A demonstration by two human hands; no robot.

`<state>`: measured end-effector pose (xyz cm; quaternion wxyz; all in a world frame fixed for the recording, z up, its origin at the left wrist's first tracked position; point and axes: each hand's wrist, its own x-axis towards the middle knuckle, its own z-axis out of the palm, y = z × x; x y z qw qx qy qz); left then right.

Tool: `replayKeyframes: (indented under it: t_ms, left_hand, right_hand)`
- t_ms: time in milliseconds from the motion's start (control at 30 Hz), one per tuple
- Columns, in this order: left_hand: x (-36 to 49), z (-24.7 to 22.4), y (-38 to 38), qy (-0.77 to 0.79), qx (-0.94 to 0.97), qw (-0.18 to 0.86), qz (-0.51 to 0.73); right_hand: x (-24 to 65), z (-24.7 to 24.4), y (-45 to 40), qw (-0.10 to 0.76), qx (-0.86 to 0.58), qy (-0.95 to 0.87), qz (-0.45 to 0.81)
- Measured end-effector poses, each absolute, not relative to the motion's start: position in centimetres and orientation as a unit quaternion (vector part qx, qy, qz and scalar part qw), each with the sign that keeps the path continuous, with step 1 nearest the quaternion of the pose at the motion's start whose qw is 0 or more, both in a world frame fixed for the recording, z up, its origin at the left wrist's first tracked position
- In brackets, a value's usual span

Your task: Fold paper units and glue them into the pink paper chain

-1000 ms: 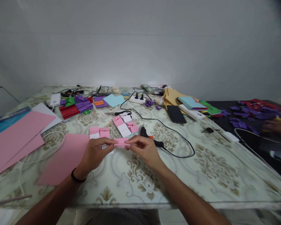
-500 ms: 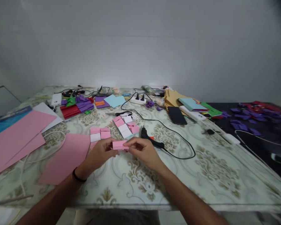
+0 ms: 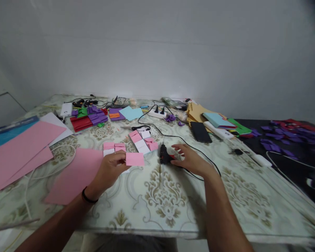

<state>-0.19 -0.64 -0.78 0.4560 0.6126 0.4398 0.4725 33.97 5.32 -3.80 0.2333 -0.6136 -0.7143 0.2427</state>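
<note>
Between the fingers of my left hand [image 3: 110, 171] is a small pink paper piece [image 3: 135, 159], held up flat above the table. My right hand [image 3: 191, 160] is spread beside a black glue gun [image 3: 165, 154], its fingers around the handle side without a closed grip. The glue gun's nozzle points away from me and its cord runs off to the right. Behind the pink piece lie a pink and white folded-paper square [image 3: 143, 141] and another pink and white square [image 3: 114, 146], the latter partly covered by my left hand.
Large pink sheets [image 3: 28, 154] lie on the left. A black phone [image 3: 201, 132], a white power bank [image 3: 218, 130] and coloured paper [image 3: 217, 120] are at the right. A power strip [image 3: 157, 113] stands at the back, with scissors [image 3: 140, 128] nearer. Purple pieces [image 3: 283, 134] cover a dark surface.
My right hand has let go of the pink paper piece and moved right to the glue gun. The left hand keeps the piece, now turned to show a broader face.
</note>
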Motion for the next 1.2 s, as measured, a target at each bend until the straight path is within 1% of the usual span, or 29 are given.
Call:
replayKeyframes:
  t_ms: [133, 267, 333, 533, 600, 667, 733, 867, 1067, 1200]
  left_hand:
    - [-0.2, -0.9, -0.7, 0.418, 0.623, 0.451, 0.484]
    - [-0.3, -0.9, -0.7, 0.41, 0.64, 0.432, 0.486]
    - [-0.3, -0.9, -0.7, 0.408, 0.654, 0.414, 0.485]
    - [-0.3, -1.4, -0.5, 0.406, 0.672, 0.388, 0.483]
    - [-0.3, -1.4, -0.5, 0.408, 0.677, 0.382, 0.478]
    - [-0.2, -1.3, -0.5, 0.411, 0.685, 0.372, 0.472]
    - [-0.1, -1.2, -0.5, 0.411, 0.698, 0.351, 0.469]
    - [0.1, -1.2, -0.6, 0.404, 0.723, 0.309, 0.468]
    - [0.3, -1.3, -0.8, 0.394, 0.74, 0.269, 0.474]
    - [0.2, -1.3, -0.9, 0.393, 0.741, 0.261, 0.477]
  right_hand:
    - [32.5, -4.3, 5.5, 0.208, -0.607, -0.715, 0.278]
    - [32.0, -3.7, 5.7, 0.221, -0.616, -0.702, 0.28]
    - [32.2, -3.2, 5.6, 0.247, -0.623, -0.691, 0.271]
    - [31.8, -1.8, 4.6, 0.364, -0.634, -0.637, 0.245]
    - [30.8, -1.6, 3.8, 0.393, -0.621, -0.622, 0.272]
    - [29.5, -1.6, 2.9, 0.431, -0.586, -0.599, 0.335]
    - [28.2, -1.8, 2.1, 0.445, -0.54, -0.602, 0.384]
    - [26.1, -1.9, 1.0, 0.456, -0.435, -0.631, 0.452]
    - [24.1, -0.5, 0.2, 0.424, -0.359, -0.722, 0.412]
    - [23.6, -0.4, 0.1, 0.413, -0.337, -0.737, 0.416]
